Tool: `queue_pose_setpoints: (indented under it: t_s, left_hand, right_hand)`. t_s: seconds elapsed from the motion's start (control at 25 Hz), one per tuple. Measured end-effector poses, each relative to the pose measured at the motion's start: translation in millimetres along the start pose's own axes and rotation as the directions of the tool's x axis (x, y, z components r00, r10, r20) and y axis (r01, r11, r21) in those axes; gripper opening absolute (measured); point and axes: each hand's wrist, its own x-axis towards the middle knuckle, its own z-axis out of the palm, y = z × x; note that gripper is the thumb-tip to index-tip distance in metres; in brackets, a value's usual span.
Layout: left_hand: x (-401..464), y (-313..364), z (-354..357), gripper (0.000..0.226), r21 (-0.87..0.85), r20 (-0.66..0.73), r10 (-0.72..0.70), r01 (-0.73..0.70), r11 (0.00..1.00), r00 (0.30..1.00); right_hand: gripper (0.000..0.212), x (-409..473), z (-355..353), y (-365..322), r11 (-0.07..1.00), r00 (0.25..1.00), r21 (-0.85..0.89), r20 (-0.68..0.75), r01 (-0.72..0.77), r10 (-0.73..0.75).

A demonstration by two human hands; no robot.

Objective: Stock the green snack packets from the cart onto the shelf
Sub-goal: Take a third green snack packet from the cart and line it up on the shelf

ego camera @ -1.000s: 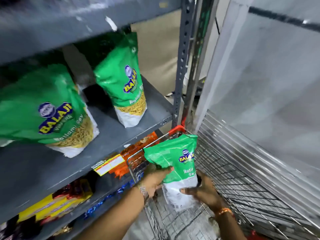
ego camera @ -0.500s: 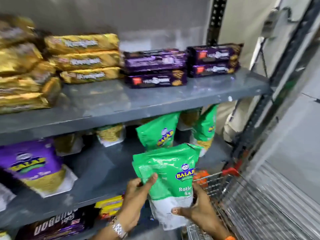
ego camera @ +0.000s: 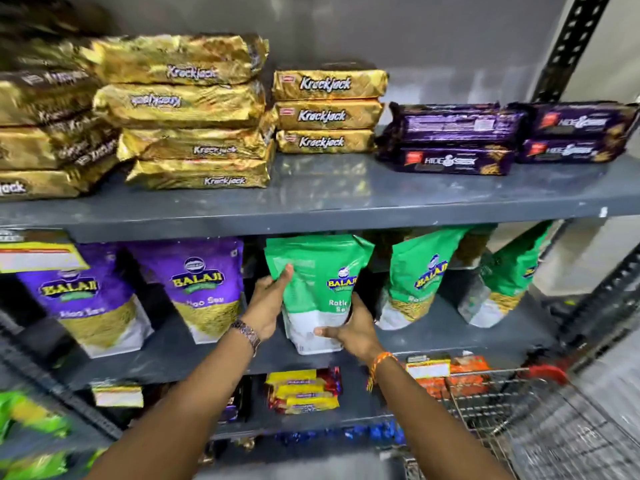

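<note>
Green snack packet (ego camera: 317, 289) held upright between both hands at the middle shelf (ego camera: 450, 337), base at or just above the shelf board; contact hard to tell. Left hand (ego camera: 268, 303) fingers (ego camera: 285, 273) closed on the packet's left edge near the top, thumb across the front. Right hand (ego camera: 353, 332) cups the lower right corner, thumb lying across the white bottom panel. Two-point hold likely keeps the floppy pouch vertical and label-forward while it goes in.

Target slot sits between a purple Balaji pouch (ego camera: 204, 289) on the left and a standing green packet (ego camera: 415, 278) on the right, another green one (ego camera: 505, 282) further right. That keeps the green packets in one row, faces out. Upper shelf carries gold Krackjack packs (ego camera: 325, 114) and purple Hide & Seek packs (ego camera: 446, 161). Cart (ego camera: 502, 400) at lower right, wire basket, red trim, blurred.

Versus half a second ago: packet was lower and out in front of the shelf edge, now raised and pushed into the shelf bay. View has swung left and closer; the purple pouches now fill the left side. Grip arrangement same, left high, right low.
</note>
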Motion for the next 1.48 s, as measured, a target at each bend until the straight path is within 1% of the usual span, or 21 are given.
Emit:
queue_pose_setpoints:
  t_s: [0.2, 0.32, 0.4, 0.48, 0.56, 0.6, 0.72, 0.8, 0.84, 0.92, 0.96, 1.04, 1.12, 1.16, 1.2, 1.28, 1.4, 1.44, 1.48]
  left_hand:
    - [13, -4, -8, 0.025, 0.001, -0.007, 0.005, -0.005, 1.000, 1.000]
    - [4, -10, -9, 0.025, -0.055, 0.000, -0.009, 0.009, 0.998, 1.000]
    - [-5, -22, -10, 0.020, -0.086, -0.017, -0.031, 0.029, 0.996, 0.999]
    - [-15, -40, -9, 0.019, -0.130, -0.047, -0.104, 0.097, 0.987, 0.993]
    - [-26, -58, -5, 0.027, -0.175, -0.050, -0.213, 0.201, 0.964, 0.976]
    - [-30, -65, -1, 0.032, -0.189, -0.044, -0.240, 0.228, 0.955, 0.970]
    - [-31, -73, 10, 0.039, -0.222, -0.080, -0.257, 0.234, 0.947, 0.963]
    - [-25, -69, 11, 0.054, -0.253, -0.069, -0.238, 0.214, 0.944, 0.969]
    - [-20, -65, 8, 0.060, -0.281, -0.058, -0.229, 0.204, 0.938, 0.972]
    - [-10, -58, 4, 0.062, -0.336, -0.057, -0.209, 0.178, 0.925, 0.976]
    - [-11, -54, 2, 0.062, -0.337, -0.066, -0.198, 0.164, 0.927, 0.978]
    - [-19, -58, 3, 0.059, -0.296, -0.120, -0.193, 0.151, 0.943, 0.974]
    - [-36, -75, 9, 0.048, -0.242, -0.147, -0.189, 0.150, 0.959, 0.971]
    - [-44, -86, 13, 0.041, -0.222, -0.121, -0.176, 0.146, 0.964, 0.977]
    - [-50, -95, 17, 0.043, -0.211, -0.079, -0.158, 0.139, 0.967, 0.984]
    - [-54, -107, 20, 0.058, -0.183, -0.025, -0.121, 0.115, 0.976, 0.992]
    - [-46, -101, 13, 0.048, -0.176, 0.029, -0.026, 0.031, 0.984, 0.999]
    - [-40, -97, 8, 0.049, -0.176, 0.060, 0.004, 0.007, 0.984, 0.998]
    - [-34, -92, 3, 0.056, -0.164, 0.087, 0.025, -0.010, 0.986, 0.996]
  right_hand:
    - [0.089, 12, 3, 3, 0.996, 0.997, -0.063, 0.038, -0.058, 0.060]
    - [0.093, 16, -6, 3, 0.991, 0.986, -0.102, 0.132, -0.086, 0.099]
    - [0.097, 21, -13, 2, 0.987, 0.974, -0.122, 0.189, -0.102, 0.124]
    - [0.099, 25, -20, -1, 0.983, 0.961, -0.145, 0.237, -0.112, 0.145]
    - [0.097, 26, -24, -2, 0.979, 0.948, -0.174, 0.280, -0.104, 0.151]
    - [0.095, 24, -25, -1, 0.976, 0.944, -0.194, 0.293, -0.095, 0.150]
    - [0.091, 14, -27, 5, 0.975, 0.943, -0.210, 0.303, -0.076, 0.139]
    - [0.089, 2, -27, 11, 0.982, 0.945, -0.166, 0.300, -0.086, 0.134]
    - [0.083, -4, -26, 13, 0.984, 0.945, -0.139, 0.290, -0.115, 0.151]
    - [0.068, -14, -24, 14, 0.980, 0.953, -0.111, 0.239, -0.166, 0.189]
    - [0.065, -16, -24, 13, 0.980, 0.959, -0.098, 0.208, -0.176, 0.193]
    - [0.069, -15, -22, 7, 0.982, 0.964, -0.088, 0.196, -0.166, 0.180]
    - [0.079, -9, -20, -2, 0.983, 0.961, -0.122, 0.224, -0.136, 0.161]
    - [0.082, -7, -16, -7, 0.983, 0.956, -0.135, 0.247, -0.126, 0.156]
    - [0.083, -5, -12, -11, 0.982, 0.951, -0.142, 0.267, -0.121, 0.156]
    - [0.084, -5, -4, -14, 0.982, 0.945, -0.143, 0.285, -0.121, 0.158]
    - [0.090, -20, 3, -12, 0.990, 0.956, -0.101, 0.267, -0.096, 0.120]
    - [0.091, -26, 3, -11, 0.992, 0.956, -0.105, 0.274, -0.076, 0.103]
    - [0.092, -34, 3, -13, 0.990, 0.950, -0.131, 0.297, -0.057, 0.094]
